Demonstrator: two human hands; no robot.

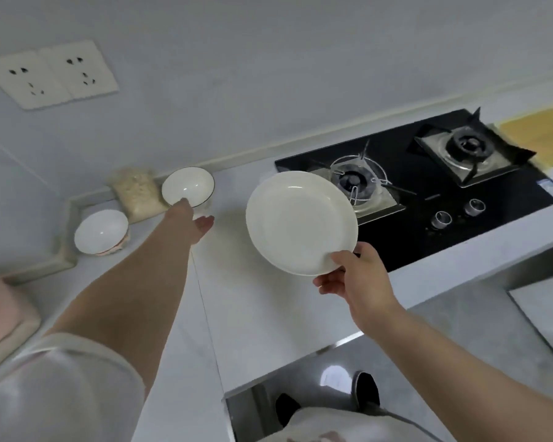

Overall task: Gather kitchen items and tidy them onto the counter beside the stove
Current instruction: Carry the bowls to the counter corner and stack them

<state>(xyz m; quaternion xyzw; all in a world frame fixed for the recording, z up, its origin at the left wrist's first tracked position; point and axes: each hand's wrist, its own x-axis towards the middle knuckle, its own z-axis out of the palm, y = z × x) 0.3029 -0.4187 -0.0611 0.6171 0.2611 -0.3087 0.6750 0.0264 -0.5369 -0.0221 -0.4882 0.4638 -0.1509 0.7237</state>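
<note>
Right hand (358, 282) pinches the near rim of the white plate (300, 221), thumb on top, fingers beneath, holding it tilted above the counter (253, 301) just left of the stove (428, 193); I judge the set-down spot lies straight below. Arm extended, my left hand (193, 223) reaches back-left, thumb on the dark-rimmed bowl (189, 185), fingers stretched; whether it grips, I cannot tell.

Bare counter (253, 314) is left open between the stove (412, 231) on the right and the back-left corner, which is blocked by a white bowl (101, 231), a bag (134, 193) and a rimmed bowl (189, 185). Its stove-side part is overhung by the held plate (300, 221).
</note>
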